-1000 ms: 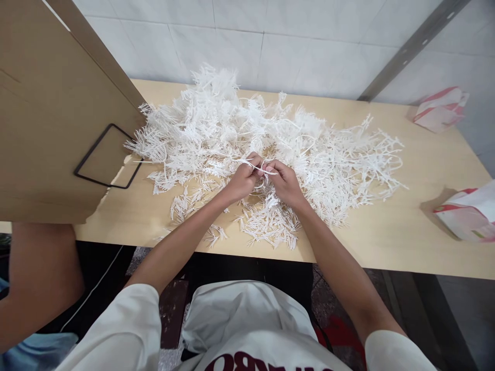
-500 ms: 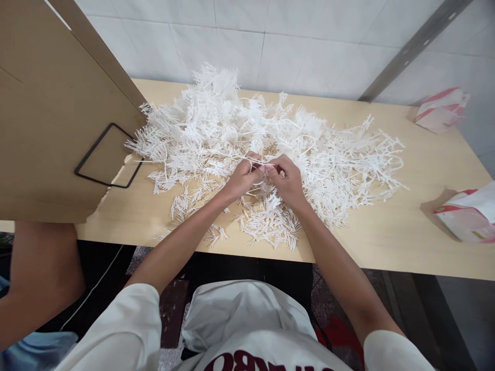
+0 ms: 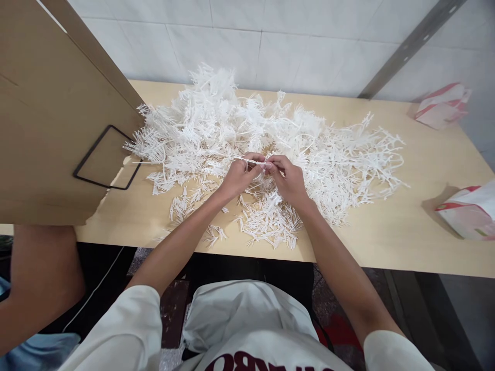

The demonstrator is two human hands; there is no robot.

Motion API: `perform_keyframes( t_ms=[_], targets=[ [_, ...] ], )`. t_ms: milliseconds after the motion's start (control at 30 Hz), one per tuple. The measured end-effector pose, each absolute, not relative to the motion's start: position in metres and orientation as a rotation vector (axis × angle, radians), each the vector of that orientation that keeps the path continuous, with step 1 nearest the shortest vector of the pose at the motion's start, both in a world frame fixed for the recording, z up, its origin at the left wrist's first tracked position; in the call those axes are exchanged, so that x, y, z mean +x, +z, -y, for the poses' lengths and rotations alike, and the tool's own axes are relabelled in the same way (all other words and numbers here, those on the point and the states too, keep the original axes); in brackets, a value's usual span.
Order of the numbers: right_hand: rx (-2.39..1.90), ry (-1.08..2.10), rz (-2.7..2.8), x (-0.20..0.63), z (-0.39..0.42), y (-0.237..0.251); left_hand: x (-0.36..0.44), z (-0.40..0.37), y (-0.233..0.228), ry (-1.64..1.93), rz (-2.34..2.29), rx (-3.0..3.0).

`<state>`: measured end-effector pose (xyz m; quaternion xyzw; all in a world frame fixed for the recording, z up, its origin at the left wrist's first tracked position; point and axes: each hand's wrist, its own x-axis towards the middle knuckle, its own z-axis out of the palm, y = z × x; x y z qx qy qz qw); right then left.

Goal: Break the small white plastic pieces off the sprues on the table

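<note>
A wide heap of white plastic sprues (image 3: 270,129) with many thin prongs covers the middle of the wooden table (image 3: 386,242). My left hand (image 3: 240,178) and my right hand (image 3: 288,180) meet over the heap's near side, fingertips together, both pinching one thin white plastic strip (image 3: 255,162) that runs off to the left. Small loose white pieces (image 3: 268,224) lie scattered just below my hands, near the table's front edge.
A cardboard divider (image 3: 46,113) with a black rectangular frame (image 3: 104,157) stands at the left. Another person's arm (image 3: 34,283) shows below it. Two red-and-white bags lie at the right: one at the back (image 3: 443,105), one nearer (image 3: 469,211). White tiled wall behind.
My hands have risen slightly and closed together on the strip; the right hand shifted a little toward the left hand. The heap has not moved.
</note>
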<state>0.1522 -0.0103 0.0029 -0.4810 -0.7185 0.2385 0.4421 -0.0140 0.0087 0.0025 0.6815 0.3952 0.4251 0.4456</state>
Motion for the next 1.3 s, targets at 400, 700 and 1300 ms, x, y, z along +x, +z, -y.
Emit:
perform_keyframes(
  t_ms=[400, 700, 1300],
  targets=[
    [-1.204, 0.547, 1.802, 0.1551, 0.0078, 0.0019, -0.0186, -0.0078, 0.0065, 1.151, -1.011, 2.011],
    [-1.28, 0.568, 1.903, 0.157, 0.0075, 0.0008, -0.0186, -0.0078, -0.0003, 1.171, -0.985, 2.153],
    [-1.248, 0.392, 2.163, 0.1583, 0.0072, 0.0032, -0.015, -0.0042, -0.0016, 1.202, -1.091, 2.098]
  ],
)
